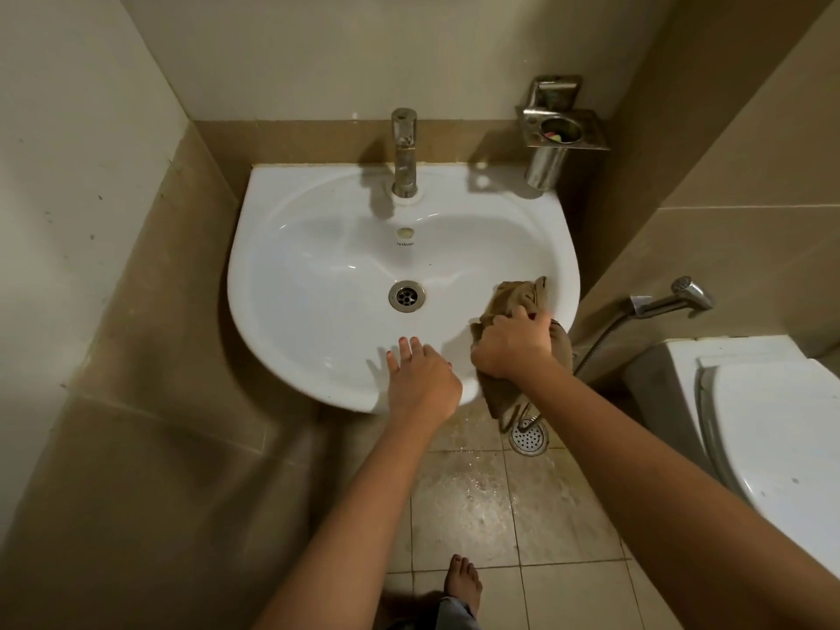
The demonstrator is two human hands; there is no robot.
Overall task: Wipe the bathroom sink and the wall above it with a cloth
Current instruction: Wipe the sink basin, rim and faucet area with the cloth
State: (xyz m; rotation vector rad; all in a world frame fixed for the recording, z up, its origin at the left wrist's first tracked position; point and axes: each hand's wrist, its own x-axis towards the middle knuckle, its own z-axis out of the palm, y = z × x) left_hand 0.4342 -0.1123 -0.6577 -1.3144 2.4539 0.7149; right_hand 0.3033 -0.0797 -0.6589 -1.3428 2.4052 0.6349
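Note:
A white wall-hung sink (318, 266) fills the middle of the head view, with a steel tap (404, 152) at its back and a drain (407, 295) in the bowl. My right hand (511, 345) grips a bunched brown cloth (518, 295) against the sink's front right rim; part of the cloth hangs below the rim. My left hand (420, 379) rests on the front rim with straight fingers pointing into the bowl. Beige tiled wall (318, 52) rises behind the tap.
A steel holder (557, 129) is fixed to the wall at the sink's back right. A spray hose (672, 302) hangs on the right wall above a white toilet (772, 416). The floor tiles below are wet around a floor drain (527, 436). My bare foot (463, 584) stands near the bottom.

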